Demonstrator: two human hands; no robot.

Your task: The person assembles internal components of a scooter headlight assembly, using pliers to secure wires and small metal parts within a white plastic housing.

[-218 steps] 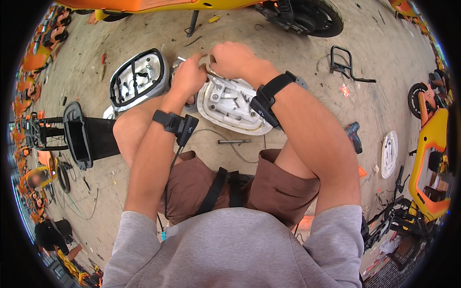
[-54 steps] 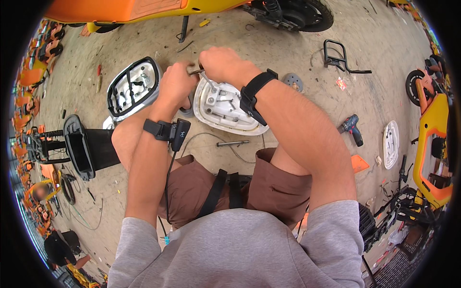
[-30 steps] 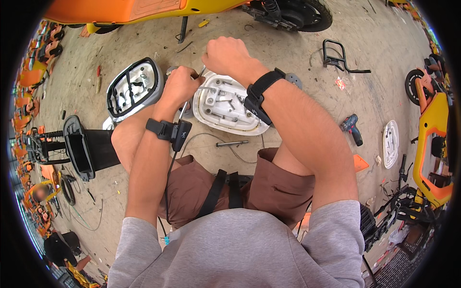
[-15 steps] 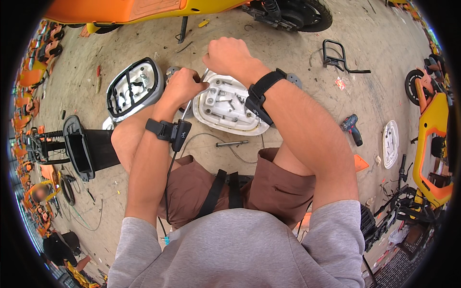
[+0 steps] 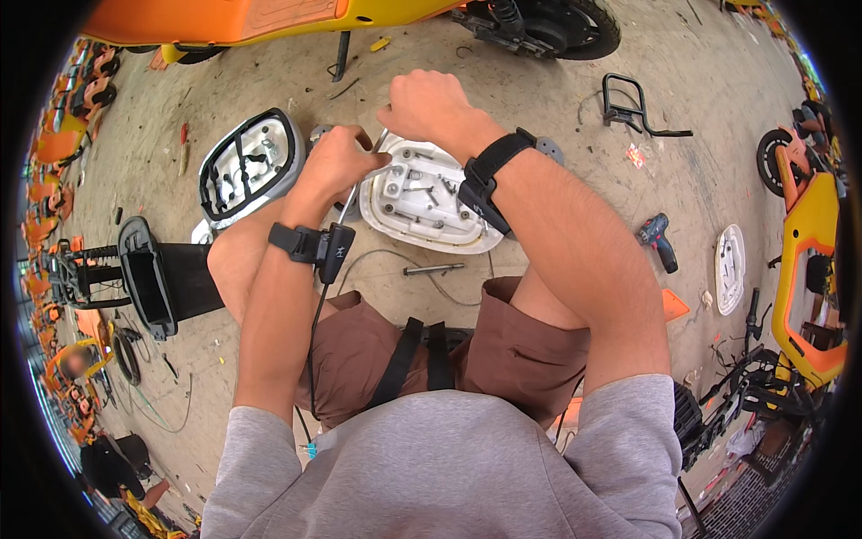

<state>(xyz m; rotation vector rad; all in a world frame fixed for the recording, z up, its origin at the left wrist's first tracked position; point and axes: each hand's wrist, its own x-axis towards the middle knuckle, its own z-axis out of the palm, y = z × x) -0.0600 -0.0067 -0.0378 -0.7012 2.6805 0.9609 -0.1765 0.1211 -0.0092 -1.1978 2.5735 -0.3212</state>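
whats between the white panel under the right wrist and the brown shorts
In the head view, a metal rod and a thin cable lie between the white panel and the brown shorts.

A bright metal rod (image 5: 347,207) shines beside a smooth white plastic pan (image 5: 474,242) on a rough, scuffed concrete floor (image 5: 548,99); near us, matt brown cloth shorts (image 5: 532,331) and grey cloth shirt (image 5: 440,467); far off, a scooter (image 5: 215,25) in smooth plastic.
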